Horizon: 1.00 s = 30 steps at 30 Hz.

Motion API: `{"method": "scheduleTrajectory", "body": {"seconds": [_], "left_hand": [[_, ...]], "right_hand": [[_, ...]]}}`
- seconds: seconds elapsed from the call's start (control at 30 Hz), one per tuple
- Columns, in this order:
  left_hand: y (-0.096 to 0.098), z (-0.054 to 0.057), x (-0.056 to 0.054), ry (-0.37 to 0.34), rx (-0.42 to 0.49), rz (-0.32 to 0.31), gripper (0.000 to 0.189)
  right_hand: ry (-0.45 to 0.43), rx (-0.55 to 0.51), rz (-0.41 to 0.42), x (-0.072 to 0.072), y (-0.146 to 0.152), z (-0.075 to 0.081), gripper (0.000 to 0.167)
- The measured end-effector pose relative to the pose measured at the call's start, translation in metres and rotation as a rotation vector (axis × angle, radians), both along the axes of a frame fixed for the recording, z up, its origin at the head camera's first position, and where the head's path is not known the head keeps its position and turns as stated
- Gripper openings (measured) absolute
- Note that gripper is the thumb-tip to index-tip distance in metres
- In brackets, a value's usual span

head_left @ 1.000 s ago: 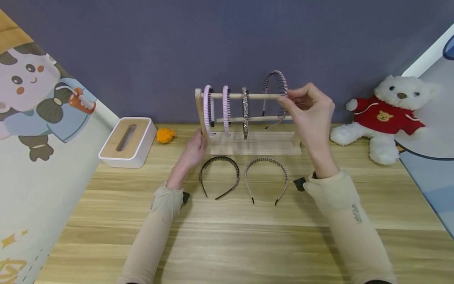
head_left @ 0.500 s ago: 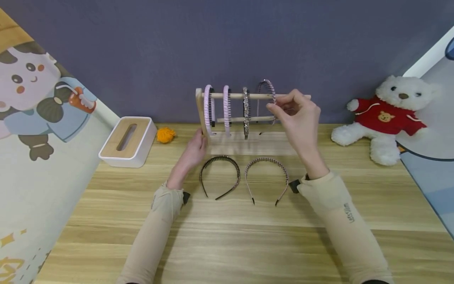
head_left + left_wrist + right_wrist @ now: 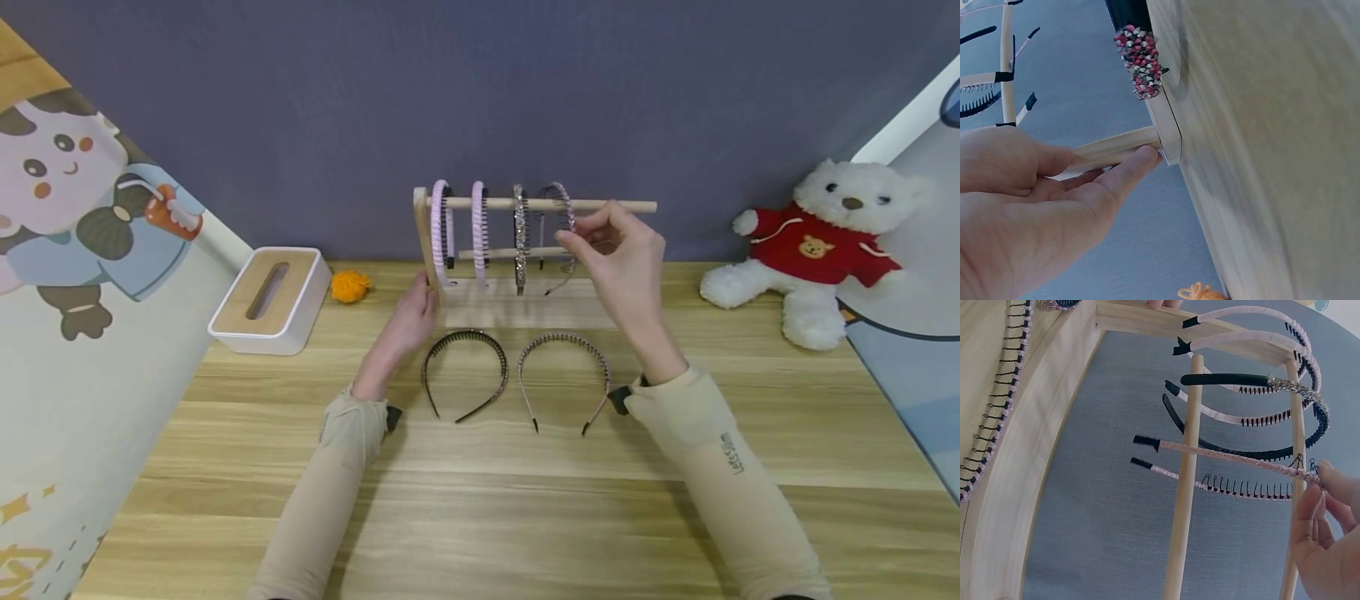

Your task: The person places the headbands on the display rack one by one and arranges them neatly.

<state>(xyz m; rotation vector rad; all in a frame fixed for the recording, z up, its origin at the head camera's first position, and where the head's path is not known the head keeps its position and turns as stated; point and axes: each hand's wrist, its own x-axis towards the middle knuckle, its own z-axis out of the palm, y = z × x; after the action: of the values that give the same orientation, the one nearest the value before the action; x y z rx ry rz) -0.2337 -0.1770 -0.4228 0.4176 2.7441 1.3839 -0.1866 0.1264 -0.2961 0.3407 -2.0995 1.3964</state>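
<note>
A wooden headband rack (image 3: pixel 422 229) with two rods stands at the back of the table. My left hand (image 3: pixel 412 317) grips its left upright (image 3: pixel 1116 147), low near the base. With thumb and fingertips my right hand (image 3: pixel 626 258) pinches a thin pink headband (image 3: pixel 1229 456) that has black comb teeth. That headband hangs around both rods, to the right of a glittery black headband (image 3: pixel 520 237). Two lilac wrapped headbands (image 3: pixel 478 233) hang further left. In front of the rack lie a black toothed headband (image 3: pixel 467 335) and a second thin pink headband (image 3: pixel 564 337).
A white tissue box (image 3: pixel 288 333) with a wooden lid stands at the left, beside an orange yarn pompom (image 3: pixel 350 286). A white teddy bear (image 3: pixel 851 204) in a red sweater sits at the right. The dark wall (image 3: pixel 480 83) rises directly behind the rack.
My right hand has moved left and slightly down along the rods, bringing the pinched headband closer to the glittery one. More of the rods' right ends shows. My left hand stays in place.
</note>
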Motion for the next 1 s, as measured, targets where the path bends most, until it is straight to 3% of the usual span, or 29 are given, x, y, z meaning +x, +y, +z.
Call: {"method": "scheduleTrajectory", "body": {"seconds": [0.3,0.57,0.63,0.73,0.8,0.87,0.93,1.0], "left_hand": [[-0.004,-0.010,-0.008,-0.009,-0.024,0.013,0.055],[-0.003,-0.005,-0.002,0.016,-0.024,0.000,0.054],[0.000,0.003,0.002,-0.007,-0.025,-0.001,0.053],[-0.001,-0.003,-0.001,0.020,-0.032,0.004,0.053],[0.001,0.005,0.003,-0.015,-0.027,0.005,0.053],[-0.002,-0.004,-0.002,0.013,-0.032,0.006,0.053],[0.002,0.008,0.006,-0.012,-0.030,0.007,0.053],[0.004,0.013,0.010,0.001,-0.037,0.012,0.052]], "right_hand": [[-0.037,-0.027,0.015,0.001,0.000,0.001,0.028],[-0.046,-0.039,0.011,0.004,0.003,-0.001,0.033],[-0.049,-0.040,0.010,0.005,0.004,-0.002,0.033],[-0.053,-0.030,0.004,0.008,0.006,-0.002,0.032],[-0.054,-0.017,-0.001,0.010,0.008,-0.002,0.031],[-0.056,-0.003,-0.005,0.012,0.010,-0.003,0.031],[-0.062,0.005,-0.006,0.014,0.012,-0.004,0.030],[-0.068,0.009,-0.004,0.017,0.014,-0.006,0.029]]}}
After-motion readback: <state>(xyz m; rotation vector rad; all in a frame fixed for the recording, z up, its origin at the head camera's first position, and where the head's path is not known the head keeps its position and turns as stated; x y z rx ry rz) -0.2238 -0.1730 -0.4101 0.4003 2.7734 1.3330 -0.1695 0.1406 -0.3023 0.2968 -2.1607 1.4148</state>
